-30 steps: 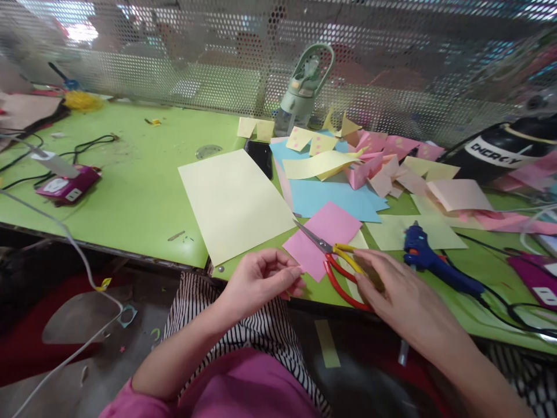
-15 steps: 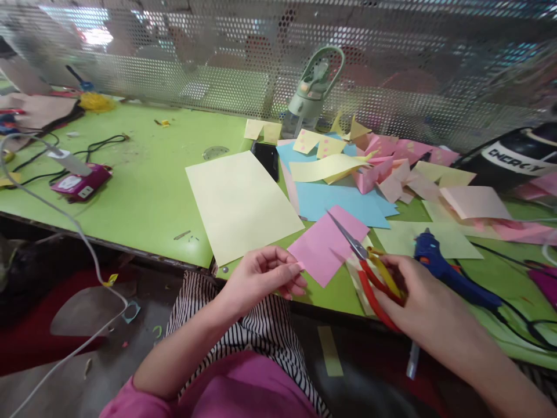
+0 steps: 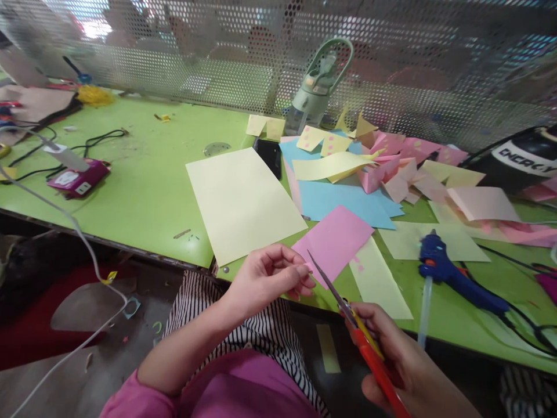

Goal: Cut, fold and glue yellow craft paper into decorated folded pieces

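Note:
My left hand [image 3: 274, 276] pinches the lower left corner of a pink sheet of paper [image 3: 342, 235] between thumb and fingers. Scissors [image 3: 368, 348] with red and yellow handles are gripped in my right hand [image 3: 391, 354]. Their blades look closed and point up and to the left, lying in front of the pink paper's lower part, close to my left fingertips. Whether the blades touch the paper I cannot tell. A large pale yellow sheet [image 3: 243, 203] lies flat just beyond my left hand. Beneath the pink paper's right side, a yellow strip [image 3: 383, 278] rests on the table.
A blue glue gun [image 3: 456, 276] with its cable lies at the right of the green table [image 3: 148, 203]. Blue sheets [image 3: 339, 203] and folded pink pieces [image 3: 383, 168] are heaped behind, near a green bottle [image 3: 308, 96] and a phone [image 3: 268, 157]. A purple power socket [image 3: 80, 177] sits left.
My right hand has brought the scissors down and turned them, so the blades now cross the pink paper's lower part. My left hand keeps its pinch on the corner. The view has shifted slightly.

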Tool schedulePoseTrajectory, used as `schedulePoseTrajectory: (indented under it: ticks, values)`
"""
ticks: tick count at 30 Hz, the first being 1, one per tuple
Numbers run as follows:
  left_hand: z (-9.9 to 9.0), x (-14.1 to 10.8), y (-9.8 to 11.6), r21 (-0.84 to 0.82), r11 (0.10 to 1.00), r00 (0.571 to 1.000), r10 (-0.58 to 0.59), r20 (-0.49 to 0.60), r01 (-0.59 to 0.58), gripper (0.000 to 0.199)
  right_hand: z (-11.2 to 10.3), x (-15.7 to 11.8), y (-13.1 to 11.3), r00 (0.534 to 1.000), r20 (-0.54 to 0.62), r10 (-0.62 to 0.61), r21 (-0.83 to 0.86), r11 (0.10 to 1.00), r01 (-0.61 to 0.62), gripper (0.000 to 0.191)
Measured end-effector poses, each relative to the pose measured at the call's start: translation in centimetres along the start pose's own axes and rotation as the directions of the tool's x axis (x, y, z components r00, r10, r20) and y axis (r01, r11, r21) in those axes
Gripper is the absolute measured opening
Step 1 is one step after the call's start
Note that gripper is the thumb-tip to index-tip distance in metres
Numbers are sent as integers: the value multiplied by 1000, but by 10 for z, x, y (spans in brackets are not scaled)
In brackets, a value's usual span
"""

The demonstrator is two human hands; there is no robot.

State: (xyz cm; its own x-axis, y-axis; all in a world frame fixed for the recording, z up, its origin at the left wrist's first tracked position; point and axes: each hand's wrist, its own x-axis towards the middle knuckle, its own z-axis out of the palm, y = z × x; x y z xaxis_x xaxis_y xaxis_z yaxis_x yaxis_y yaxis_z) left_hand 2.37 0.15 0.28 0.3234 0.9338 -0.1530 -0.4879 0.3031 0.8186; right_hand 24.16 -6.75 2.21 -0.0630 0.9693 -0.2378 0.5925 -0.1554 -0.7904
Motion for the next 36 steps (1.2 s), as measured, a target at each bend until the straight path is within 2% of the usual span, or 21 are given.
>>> schedulePoseTrajectory:
  ticks: [3,7,10,14,23,29,32,34,36]
  values:
    - [5,-2,0,-25,999,1000,25,-16,-25,30,4,-4,-9,994,13,111,33,993,-112,49]
    - [7,-4,-1,-71,997,1000,26,-8,-26,29,3,-6,-9,992,21,127,9,992,-127,51]
    - [6,-3,-1,-79,997,1000,26,5,-25,27,-2,-5,-2,986,98,136,-20,991,-135,54]
    - [5,-3,-2,-82,996,999,43,19,-41,25,-7,-2,-3,981,173,82,-72,995,-71,51]
    - [9,-5,-9,-145,985,994,104,45,-97,20,9,-9,-19,994,-65,87,-27,996,-89,43]
    - [10,-5,-10,-116,987,993,114,41,-108,22,4,-3,-5,999,-10,37,-95,995,-38,51]
    - [9,-6,-9,-81,995,998,59,19,-57,24,4,0,0,996,-36,76,10,997,-76,53]
    - [8,-7,-7,-45,999,999,-22,34,24,27,5,2,-2,986,-135,98,111,990,-84,53]
    - [8,-7,-4,13,989,983,-146,108,146,30,7,7,-9,971,-220,88,175,983,-50,50]
